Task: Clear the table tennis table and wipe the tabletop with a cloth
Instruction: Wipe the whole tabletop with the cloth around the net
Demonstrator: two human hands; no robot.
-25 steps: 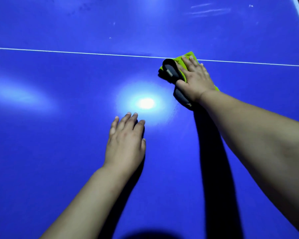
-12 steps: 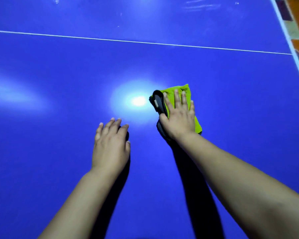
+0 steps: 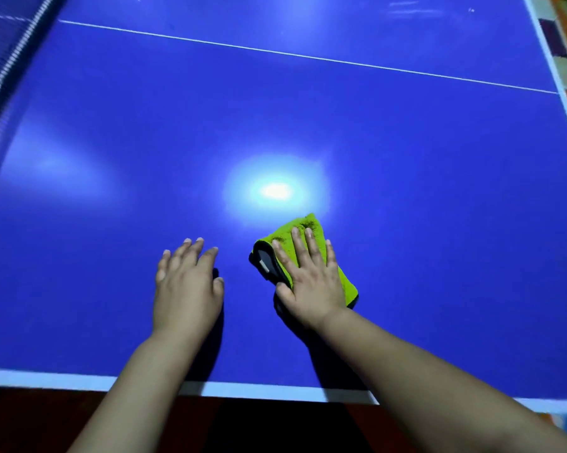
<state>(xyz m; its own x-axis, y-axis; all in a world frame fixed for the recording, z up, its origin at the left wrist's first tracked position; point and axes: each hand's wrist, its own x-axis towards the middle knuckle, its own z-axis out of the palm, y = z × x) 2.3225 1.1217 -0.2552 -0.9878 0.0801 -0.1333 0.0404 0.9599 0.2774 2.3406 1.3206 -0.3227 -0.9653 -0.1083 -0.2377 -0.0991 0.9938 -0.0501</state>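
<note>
I see the right hand (image 3: 311, 282) pressing flat, fingers straight, on the folded green cloth (image 3: 309, 227) near the front edge of the blue counter (image 3: 406, 191). The left hand (image 3: 187, 289) lies flat beside it. The cloth's white tag (image 3: 263, 263) is unreadable.

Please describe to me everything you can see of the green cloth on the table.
The cloth is bright lime green and looks like fuzzy microfibre. It is folded into a pad, and its left edge shows a dark grey side with a small white label. It lies flat on the blue table, near the person's edge. The right hand presses on it with straight, spread fingers, covering its middle. The left hand does not touch it.
</note>
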